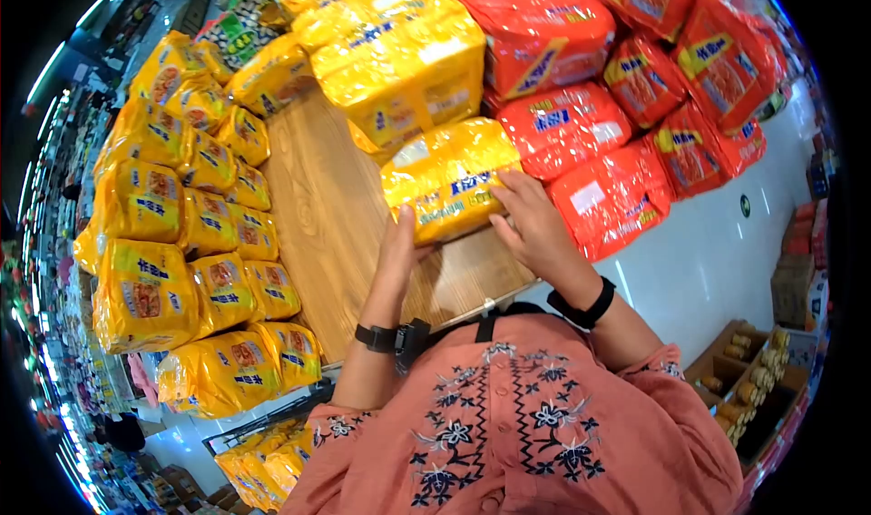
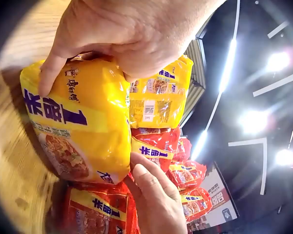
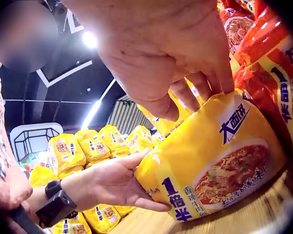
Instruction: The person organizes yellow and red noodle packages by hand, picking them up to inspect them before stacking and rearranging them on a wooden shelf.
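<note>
Both hands hold a yellow noodle pack (image 1: 451, 184) (image 2: 85, 122) (image 3: 212, 161) low over the wooden table. My left hand (image 1: 396, 254) (image 2: 119, 36) (image 3: 110, 180) grips its left end, with the thumb up along the side. At the right end, my right hand (image 1: 540, 229) (image 2: 158, 202) (image 3: 171, 48) rests its bent fingers on the upper edge, the thumb lower on the near side. Behind the pack stands a taller stack of yellow packs (image 1: 399, 70); red packs (image 1: 567, 129) lie close on its right. Whether the pack's underside touches the table is hidden.
Rows of yellow packs (image 1: 145, 202) line the left side of the wooden table (image 1: 331, 206). More red packs (image 1: 694, 152) fill the back right. A compartmented box of jars (image 1: 758, 379) stands at the lower right, beyond the pale floor (image 1: 699, 274).
</note>
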Motion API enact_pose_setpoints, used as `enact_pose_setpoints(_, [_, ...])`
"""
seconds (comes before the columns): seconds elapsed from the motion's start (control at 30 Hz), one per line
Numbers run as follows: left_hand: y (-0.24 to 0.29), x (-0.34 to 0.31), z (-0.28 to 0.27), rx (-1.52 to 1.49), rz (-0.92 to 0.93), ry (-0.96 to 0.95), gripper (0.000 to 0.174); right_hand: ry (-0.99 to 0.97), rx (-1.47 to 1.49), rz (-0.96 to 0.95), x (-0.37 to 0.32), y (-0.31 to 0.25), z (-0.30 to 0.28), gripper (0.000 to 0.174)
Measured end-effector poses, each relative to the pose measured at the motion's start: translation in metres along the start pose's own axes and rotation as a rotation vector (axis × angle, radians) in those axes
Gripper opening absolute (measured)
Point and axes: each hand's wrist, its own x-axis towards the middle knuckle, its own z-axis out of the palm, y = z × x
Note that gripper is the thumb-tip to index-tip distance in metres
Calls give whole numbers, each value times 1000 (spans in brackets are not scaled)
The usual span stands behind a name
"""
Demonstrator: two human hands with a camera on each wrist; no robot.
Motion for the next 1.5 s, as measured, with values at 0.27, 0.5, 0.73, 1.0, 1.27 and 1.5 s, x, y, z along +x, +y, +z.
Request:
enact_pose_setpoints(0.27, [18,3,-30,116,-5,-77,77,-53,21,96,16,-10,-9,32])
enact_pose_setpoints(0.5, [63,83,-155,195,229,279,48,26,90,141,38,-22,-14,21])
enact_pose_setpoints(0.73, [153,228,-230,429,511,489,42,-38,337,255,64,-33,0,14])
enact_pose_setpoints(1.0, [204,337,-251,999,437,677,59,-143,401,392,78,-39,10,15])
enact_pose_setpoints(1.27, [210,364,-261,1283,555,797,25,-174,406,429,82,-40,17,14])
enact_pose_setpoints(1.5, [196,370,-273,1349,662,864,18,-167,387,385,77,-45,17,14])
